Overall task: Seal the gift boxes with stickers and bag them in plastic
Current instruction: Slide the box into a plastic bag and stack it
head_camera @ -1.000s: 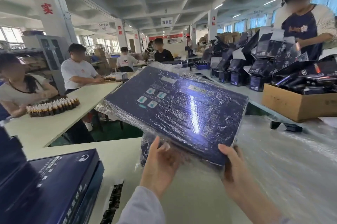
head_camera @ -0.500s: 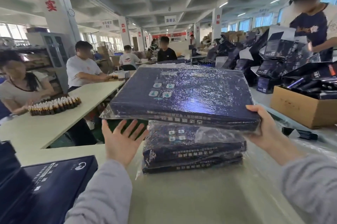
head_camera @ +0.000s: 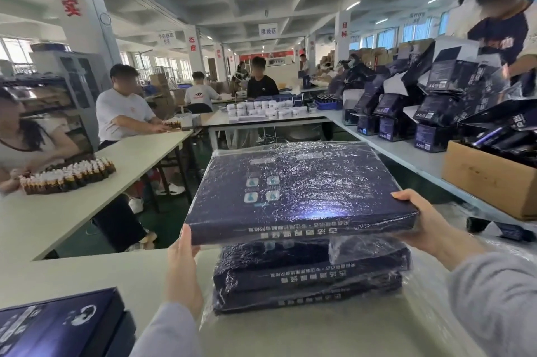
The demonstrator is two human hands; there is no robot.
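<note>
A dark blue box (head_camera: pixel 296 191), already inside a crinkled clear bag, is held flat over a stack (head_camera: pixel 311 278) of two more bagged boxes on the white table (head_camera: pixel 87 272). The box sits a little left of the stack, its near long side facing the camera; whether its underside touches the stack cannot be told. The right hand (head_camera: pixel 421 223) grasps the near right corner, thumb on top and fingers underneath. The left hand (head_camera: pixel 181 266) is not clenched: its fingers stand straight and press against the near left corner. Both arms wear grey sleeves. At the lower left edge lies another blue box without a bag, the spare (head_camera: pixel 55 324). Clear plastic film (head_camera: pixel 436 324) covers the table to the right of the stack. Further right a brown carton (head_camera: pixel 488 179) holds dark packages, and behind it a heap of open dark cartons, the pile (head_camera: pixel 436 112), rises on a long bench. On the table to the left stands a cluster of small bottles (head_camera: pixel 69 175) in front of a seated person. More people sit or stand at tables farther back.
</note>
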